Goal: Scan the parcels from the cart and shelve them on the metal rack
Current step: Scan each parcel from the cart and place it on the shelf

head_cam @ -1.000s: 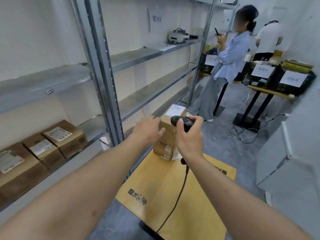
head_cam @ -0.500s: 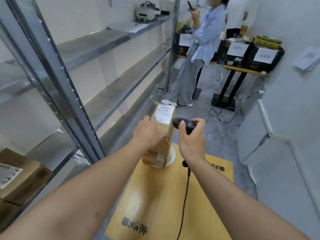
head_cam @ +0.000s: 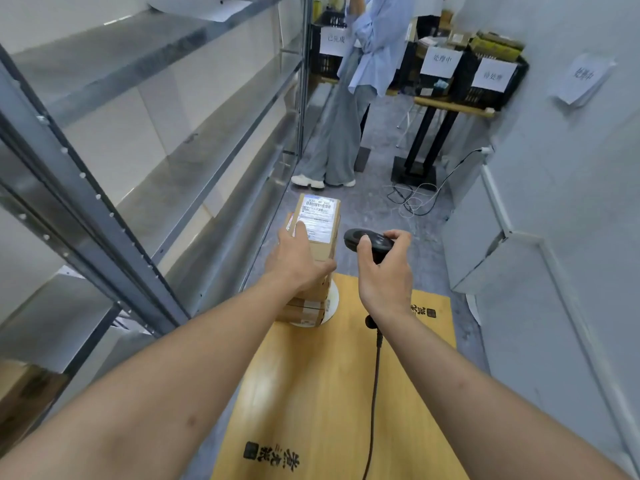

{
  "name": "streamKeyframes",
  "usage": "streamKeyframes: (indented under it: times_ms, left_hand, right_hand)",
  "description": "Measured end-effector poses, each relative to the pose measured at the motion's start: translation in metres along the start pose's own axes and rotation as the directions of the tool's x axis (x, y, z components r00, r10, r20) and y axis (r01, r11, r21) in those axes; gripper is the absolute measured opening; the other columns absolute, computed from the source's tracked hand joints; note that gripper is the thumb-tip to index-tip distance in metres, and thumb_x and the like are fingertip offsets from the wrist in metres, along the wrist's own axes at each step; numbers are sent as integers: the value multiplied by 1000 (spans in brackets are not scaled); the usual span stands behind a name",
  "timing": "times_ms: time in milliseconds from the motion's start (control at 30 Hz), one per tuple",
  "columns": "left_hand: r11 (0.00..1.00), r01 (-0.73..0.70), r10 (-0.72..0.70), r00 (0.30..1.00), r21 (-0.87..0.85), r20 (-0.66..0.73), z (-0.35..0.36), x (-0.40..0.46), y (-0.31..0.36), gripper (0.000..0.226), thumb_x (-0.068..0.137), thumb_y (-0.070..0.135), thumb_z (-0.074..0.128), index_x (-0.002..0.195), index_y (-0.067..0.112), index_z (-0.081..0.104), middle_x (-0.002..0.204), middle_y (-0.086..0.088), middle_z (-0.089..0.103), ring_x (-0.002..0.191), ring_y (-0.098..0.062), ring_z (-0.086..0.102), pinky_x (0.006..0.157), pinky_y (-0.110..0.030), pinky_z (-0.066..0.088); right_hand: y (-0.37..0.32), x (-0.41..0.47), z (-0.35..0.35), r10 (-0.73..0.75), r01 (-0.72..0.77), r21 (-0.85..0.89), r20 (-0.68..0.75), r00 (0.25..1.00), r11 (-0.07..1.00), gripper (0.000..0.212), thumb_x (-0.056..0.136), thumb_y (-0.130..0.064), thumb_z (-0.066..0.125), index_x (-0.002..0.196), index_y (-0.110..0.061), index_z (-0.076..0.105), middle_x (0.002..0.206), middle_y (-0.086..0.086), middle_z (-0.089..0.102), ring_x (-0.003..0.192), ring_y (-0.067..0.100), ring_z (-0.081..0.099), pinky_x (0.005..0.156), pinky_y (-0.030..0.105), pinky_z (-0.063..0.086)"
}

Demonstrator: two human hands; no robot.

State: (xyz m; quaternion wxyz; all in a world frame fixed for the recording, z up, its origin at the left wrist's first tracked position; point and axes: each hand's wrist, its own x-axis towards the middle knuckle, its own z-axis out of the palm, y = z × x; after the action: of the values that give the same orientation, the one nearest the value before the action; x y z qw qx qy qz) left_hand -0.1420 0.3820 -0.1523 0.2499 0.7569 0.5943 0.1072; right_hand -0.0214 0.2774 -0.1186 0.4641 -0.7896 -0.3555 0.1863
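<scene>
Head view: the left hand (head_cam: pixel 298 261) grips the top parcel (head_cam: pixel 317 225) of a stack on the wooden surface (head_cam: pixel 332 393) (label facing up), beside the metal rack (head_cam: pixel 86 202). The right hand (head_cam: pixel 382 271) clutches a corded scanner (head_cam: pixel 367 241) just beside that parcel.

Your left hand (head_cam: pixel 298 259) gripping top parcel (head_cam: pixel 317 225) at cart (head_cam: pixel 332 393) far edge, your right hand (head_cam: pixel 384 271) holding scanner (head_cam: pixel 367 241) just beside it
</scene>
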Motion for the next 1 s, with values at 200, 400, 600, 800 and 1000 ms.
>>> streamKeyframes:
  times_ms: [200,400,600,800,1000]
  left_hand:
    - [999,4,-3,999,32,-47,-2,-27,5,87,82,65,73,147,22,34,141,-10,37,113,-36,57,83,-42,49]
    - [998,62,-58,990,26,-125,-2,-85,4,84,76,68,74,139,25,38,122,-5,38,106,-34,59,86,-48,56]
    - [983,181,-176,966,14,-190,13,-154,-2,99,73,65,77,151,25,31,131,-6,38,114,-36,57,91,-51,56]
    - [959,283,-280,941,-10,-191,37,-210,-29,105,75,62,77,158,23,25,133,-8,35,118,-35,55,95,-49,54]
    - [939,342,-342,929,-26,-144,70,-247,-68,103,74,65,75,157,23,28,131,-7,36,113,-35,56,91,-47,56]
  right_hand:
    - [4,-17,-11,-34,33,41,23,999,999,30,104,-47,53,122,-28,40,94,-9,64,81,10,63,62,26,42]
    - [14,-42,-27,-93,82,99,120,988,992,30,103,-49,53,121,-28,40,94,-6,66,81,14,64,65,32,44]
    - [37,-80,-38,-132,101,138,240,962,985,31,104,-48,52,123,-27,39,94,-6,66,82,15,64,64,32,42]
    - [61,-116,-34,-108,59,149,351,930,987,31,103,-50,53,121,-30,39,101,-5,69,89,19,65,74,34,43]
    - [86,-159,-16,-80,41,103,410,909,994,31,104,-47,55,123,-27,41,102,-7,67,90,19,63,76,31,41]
